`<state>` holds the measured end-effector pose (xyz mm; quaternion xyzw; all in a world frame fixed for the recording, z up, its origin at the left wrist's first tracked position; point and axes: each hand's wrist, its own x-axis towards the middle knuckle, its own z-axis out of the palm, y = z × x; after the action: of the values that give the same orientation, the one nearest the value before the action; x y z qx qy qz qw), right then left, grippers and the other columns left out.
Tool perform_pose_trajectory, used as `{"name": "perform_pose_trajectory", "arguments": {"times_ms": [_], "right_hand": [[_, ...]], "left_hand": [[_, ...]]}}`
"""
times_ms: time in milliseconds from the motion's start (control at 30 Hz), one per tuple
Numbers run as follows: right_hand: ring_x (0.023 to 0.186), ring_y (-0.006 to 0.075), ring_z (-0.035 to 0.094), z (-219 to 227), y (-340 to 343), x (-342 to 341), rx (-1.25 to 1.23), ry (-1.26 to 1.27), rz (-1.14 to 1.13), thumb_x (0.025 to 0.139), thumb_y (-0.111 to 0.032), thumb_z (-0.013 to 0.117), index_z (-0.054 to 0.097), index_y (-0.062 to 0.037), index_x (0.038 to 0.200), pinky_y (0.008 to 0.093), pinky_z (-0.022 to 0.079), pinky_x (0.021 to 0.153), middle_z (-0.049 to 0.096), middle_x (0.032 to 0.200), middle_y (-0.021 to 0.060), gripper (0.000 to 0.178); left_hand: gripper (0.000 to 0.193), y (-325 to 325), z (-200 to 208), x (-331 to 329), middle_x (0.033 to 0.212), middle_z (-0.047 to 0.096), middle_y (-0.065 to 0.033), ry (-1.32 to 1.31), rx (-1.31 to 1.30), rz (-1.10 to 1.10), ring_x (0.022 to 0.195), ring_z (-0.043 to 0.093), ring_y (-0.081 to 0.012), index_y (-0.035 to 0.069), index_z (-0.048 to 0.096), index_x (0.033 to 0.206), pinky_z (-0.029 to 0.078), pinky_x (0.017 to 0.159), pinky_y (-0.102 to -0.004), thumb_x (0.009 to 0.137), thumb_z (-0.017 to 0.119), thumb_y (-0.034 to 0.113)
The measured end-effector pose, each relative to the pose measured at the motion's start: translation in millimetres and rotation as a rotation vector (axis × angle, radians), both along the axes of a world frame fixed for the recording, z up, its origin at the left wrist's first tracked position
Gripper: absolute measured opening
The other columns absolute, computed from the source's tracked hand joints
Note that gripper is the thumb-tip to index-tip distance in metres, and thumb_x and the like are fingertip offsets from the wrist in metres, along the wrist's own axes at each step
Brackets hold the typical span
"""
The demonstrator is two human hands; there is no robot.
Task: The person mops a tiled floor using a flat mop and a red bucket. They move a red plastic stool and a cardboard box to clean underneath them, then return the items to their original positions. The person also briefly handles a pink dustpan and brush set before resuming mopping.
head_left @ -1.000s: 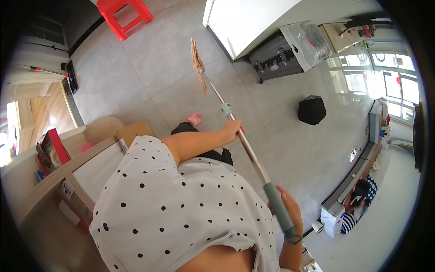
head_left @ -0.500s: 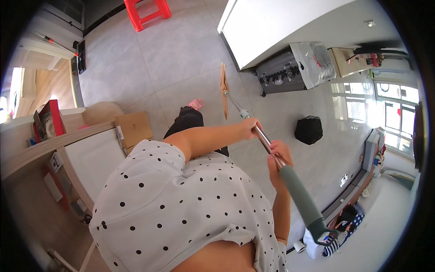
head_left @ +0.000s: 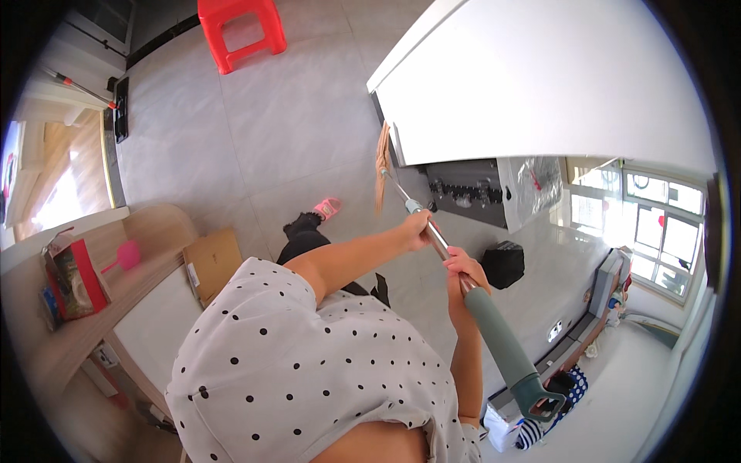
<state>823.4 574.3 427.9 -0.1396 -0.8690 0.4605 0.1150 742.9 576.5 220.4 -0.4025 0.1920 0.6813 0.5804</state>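
A long mop with a grey-green grip [head_left: 500, 336] and a metal pole runs slantwise across my front. My left hand [head_left: 417, 231] is wrapped round the pole lower down, just above a pale collar. Higher up, beside the green grip, my right hand [head_left: 466, 267] closes on the same pole. At the far end, the tan mop head [head_left: 382, 168] is on the grey floor, close along the foot of a white wall or panel [head_left: 540, 85]. The handle's looped end points back past my right side.
A red stool [head_left: 243, 31] stands far left. To the right are a dark case [head_left: 467, 189] beside the white panel and a black object [head_left: 503, 265] on the floor. A cardboard box [head_left: 213, 266] leans by the wooden shelf [head_left: 139, 309] at my left. A low grey sofa [head_left: 575, 332] lies right.
The view has shifted, with the white panel and red stool reaching further into it. The mop head is now nearer the panel's foot. Both hands keep their hold on the pole.
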Motion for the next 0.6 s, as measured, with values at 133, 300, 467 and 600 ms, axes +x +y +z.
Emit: {"name": "perform_pose_trajectory", "arguments": {"times_ms": [133, 300, 467, 600], "right_hand": [[0.086, 0.0172, 0.054, -1.9, 5.9, -70.1, 0.027, -0.052, 0.027, 0.074, 0.012, 0.046, 0.05, -0.0004, 0.078, 0.0244, 0.041, 0.074, 0.056, 0.087, 0.0089, 0.013], [0.086, 0.0153, 0.053, -7.4, 13.0, -132.6, 0.047, -0.033, 0.106, 0.073, 0.012, 0.046, 0.051, -0.0008, 0.079, 0.0221, 0.041, 0.073, 0.055, 0.093, 0.0094, 0.015], [0.088, 0.0149, 0.053, -8.3, 18.7, -176.1, 0.02, -0.112, 0.14, 0.074, 0.012, 0.045, 0.051, -0.0009, 0.081, 0.0216, 0.041, 0.074, 0.054, 0.095, 0.0097, 0.016], [0.091, 0.0158, 0.052, -14.0, 28.0, -207.2, 0.06, -0.094, 0.234, 0.075, 0.01, 0.046, 0.051, -0.0009, 0.081, 0.0224, 0.041, 0.076, 0.054, 0.095, 0.0103, 0.013]], "left_hand": [[0.013, 3.6, -1.7, -64.2, 0.066, 0.044, -0.0056, -0.014, 0.032, 0.036, 0.058, 0.047, -0.018, 0.006, 0.034, 0.085, 0.048, 0.056, -0.0363, 0.078, 0.043, 0.01], [0.011, 7.8, 3.8, -126.1, 0.067, 0.044, -0.006, -0.008, 0.051, 0.08, 0.059, 0.047, -0.0173, 0.006, 0.035, 0.085, 0.047, 0.053, -0.0347, 0.077, 0.043, 0.008], [0.008, 15.5, -5.8, -169.9, 0.067, 0.044, -0.0059, -0.014, 0.091, 0.143, 0.058, 0.047, -0.0162, 0.005, 0.036, 0.083, 0.045, 0.051, -0.0324, 0.078, 0.042, 0.008], [0.009, 18.1, -1.6, -201.6, 0.067, 0.043, -0.0056, 0.005, 0.058, 0.187, 0.058, 0.046, -0.0153, 0.005, 0.036, 0.083, 0.045, 0.051, -0.0317, 0.078, 0.042, 0.008]]}}
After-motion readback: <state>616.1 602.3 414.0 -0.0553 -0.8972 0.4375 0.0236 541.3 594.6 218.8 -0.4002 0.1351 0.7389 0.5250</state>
